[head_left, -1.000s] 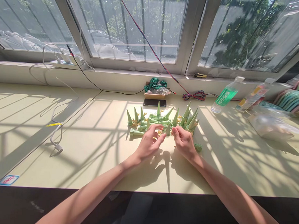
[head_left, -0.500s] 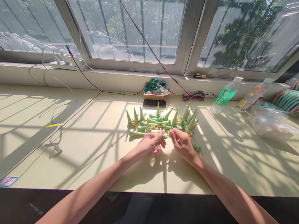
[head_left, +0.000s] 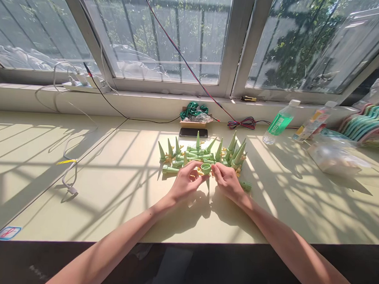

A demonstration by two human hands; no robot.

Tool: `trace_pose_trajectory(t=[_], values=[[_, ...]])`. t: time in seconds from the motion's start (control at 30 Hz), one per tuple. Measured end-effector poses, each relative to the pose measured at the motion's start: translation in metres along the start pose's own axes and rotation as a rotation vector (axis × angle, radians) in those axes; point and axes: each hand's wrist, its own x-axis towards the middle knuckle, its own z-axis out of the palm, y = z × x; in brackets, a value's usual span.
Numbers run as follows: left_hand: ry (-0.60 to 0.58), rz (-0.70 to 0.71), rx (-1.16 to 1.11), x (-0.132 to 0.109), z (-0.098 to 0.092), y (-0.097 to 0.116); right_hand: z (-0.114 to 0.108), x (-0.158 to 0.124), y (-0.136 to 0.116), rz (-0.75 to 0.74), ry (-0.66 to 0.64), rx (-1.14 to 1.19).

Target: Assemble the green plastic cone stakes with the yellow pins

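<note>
In my left hand (head_left: pixel 186 181) is a green plastic watering spike (head_left: pixel 206 168), gripped between thumb and fingers. Its round, open end faces up and its pointed end hangs down. My right hand (head_left: pixel 228 182) is closed in a pinch at the spike's right side; what its fingertips hold is too small and hidden to tell. Just beyond both hands lies a cluster of similar green spikes (head_left: pixel 198 140), some standing on their wide ends and others lying flat, with small yellow parts among them. One green piece (head_left: pixel 245 186) lies by my right wrist.
A black phone (head_left: pixel 193 133) lies behind the spikes, before a small box (head_left: pixel 193 124) of green material. Two bottles, one green-labelled (head_left: pixel 280 123), and a plastic bag (head_left: pixel 331 158) stand to the right. A white cable (head_left: pixel 66 153) runs down the left side.
My left hand has turned the spike so its open end faces up, and its fingers now wrap round it. My right hand stays pinched close beside it. The view has shifted slightly.
</note>
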Motion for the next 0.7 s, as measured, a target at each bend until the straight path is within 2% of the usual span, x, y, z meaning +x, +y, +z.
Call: trace_pose_trajectory(t=[0.1, 0.27, 0.37, 0.5, 0.6, 0.7], values=[[-0.002, 0.005, 0.005, 0.0003, 0.0002, -0.0010, -0.0003, 0.0012, 0.0002, -0.014, 0.026, 0.018], [-0.018, -0.095, -0.100, 0.0032, -0.0002, 0.0003, -0.0023, 0.0025, 0.0007, -0.003, 0.087, 0.040], [-0.093, -0.250, -0.236, 0.0059, -0.0011, 0.0013, -0.0036, 0.0019, 0.0003, -0.024, 0.092, 0.040], [-0.269, -0.495, -0.434, 0.0080, -0.0026, 0.0025, -0.0042, 0.0009, -0.0023, -0.088, 0.051, 0.003], [-0.336, -0.582, -0.523, 0.0083, -0.0034, 0.0035, -0.0045, 0.0010, -0.0048, -0.113, 0.031, -0.034], [-0.338, -0.612, -0.570, 0.0085, -0.0040, 0.0043, -0.0050, 0.0012, -0.0061, -0.118, 0.025, -0.040]])
